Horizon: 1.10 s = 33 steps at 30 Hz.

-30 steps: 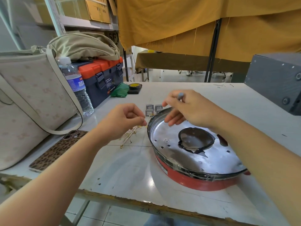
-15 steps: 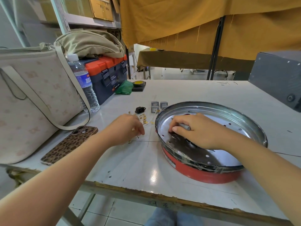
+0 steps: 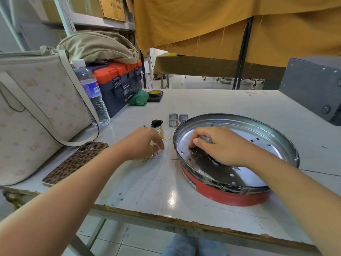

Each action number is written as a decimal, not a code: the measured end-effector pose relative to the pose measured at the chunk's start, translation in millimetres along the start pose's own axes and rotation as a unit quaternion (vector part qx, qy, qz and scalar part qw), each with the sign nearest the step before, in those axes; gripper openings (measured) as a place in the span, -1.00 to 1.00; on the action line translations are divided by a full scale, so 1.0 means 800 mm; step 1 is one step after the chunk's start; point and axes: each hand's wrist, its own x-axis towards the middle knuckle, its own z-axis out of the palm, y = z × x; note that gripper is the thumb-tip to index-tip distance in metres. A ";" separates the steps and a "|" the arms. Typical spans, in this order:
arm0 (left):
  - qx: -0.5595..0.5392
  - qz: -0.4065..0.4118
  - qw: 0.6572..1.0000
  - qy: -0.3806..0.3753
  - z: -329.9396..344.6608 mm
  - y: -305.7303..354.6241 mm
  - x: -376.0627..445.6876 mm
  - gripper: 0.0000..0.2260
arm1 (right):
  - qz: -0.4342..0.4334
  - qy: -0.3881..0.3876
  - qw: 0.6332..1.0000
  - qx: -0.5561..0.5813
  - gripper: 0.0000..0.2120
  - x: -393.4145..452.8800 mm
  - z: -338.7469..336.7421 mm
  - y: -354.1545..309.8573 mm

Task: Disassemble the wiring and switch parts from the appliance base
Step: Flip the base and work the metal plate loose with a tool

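My right hand [image 3: 220,145], closed around a small metal tool [image 3: 206,139], works inside the red appliance base [image 3: 227,193] on the table [image 3: 147,191], while my left hand [image 3: 142,143] rests curled on removed wires [image 3: 162,133] beside the pulled grey switches [image 3: 176,118], so disassembly seems mostly done.

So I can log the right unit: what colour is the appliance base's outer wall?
Red, under the silvery metal rim of the appliance base; head view shows it best.

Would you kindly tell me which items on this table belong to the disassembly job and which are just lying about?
Job:
- appliance base
- grey switches
- black power socket
- wires with gold terminals
- metal tool in right hand

Lying about:
- phone
- water bottle
- tote bag
- toolbox
- tape roll
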 end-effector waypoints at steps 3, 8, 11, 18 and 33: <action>-0.118 -0.033 0.991 0.049 -0.005 0.011 -0.002 -0.84 | 0.013 0.004 1.000 0.007 -0.79 0.003 0.001 -0.001; -0.369 -0.103 0.924 -0.005 -0.010 0.040 -0.007 -0.85 | 0.040 0.019 0.999 0.003 -0.80 0.012 0.005 -0.004; -0.414 -0.122 0.901 -0.041 -0.007 0.054 -0.008 -0.83 | 0.049 0.026 0.998 0.000 -0.80 0.015 0.005 -0.007; -0.442 -0.140 0.885 -0.031 -0.008 0.060 0.000 -0.75 | 0.085 0.008 0.979 0.187 -0.81 0.012 -0.008 -0.001; -0.427 -0.124 0.888 0.118 0.013 0.075 0.024 -0.90 | 0.027 -0.082 0.970 0.227 -0.79 0.004 -0.032 0.006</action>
